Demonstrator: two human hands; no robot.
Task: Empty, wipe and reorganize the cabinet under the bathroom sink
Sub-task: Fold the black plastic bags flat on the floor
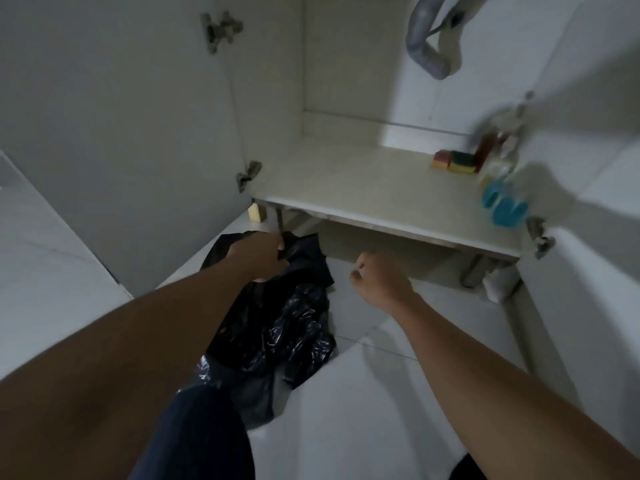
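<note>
Clamped on the bunched top of the black bin bag [277,327], my left hand [258,256] holds it on the floor just in front of the cabinet. Next across, my right hand [379,278] hangs below the shelf edge, fingers curled on nothing. The cabinet shelf [363,188] is mostly bare, but at its right end sit two sponges [453,161] and some blurred bottles, one with blue liquid [504,202]. I'd call the emptying nearly done, with wiping and reorganizing not yet started.

home bathroom | open sink cabinet [381,188] | grey drain pipe [424,46] | white tiled floor [363,393]
</note>
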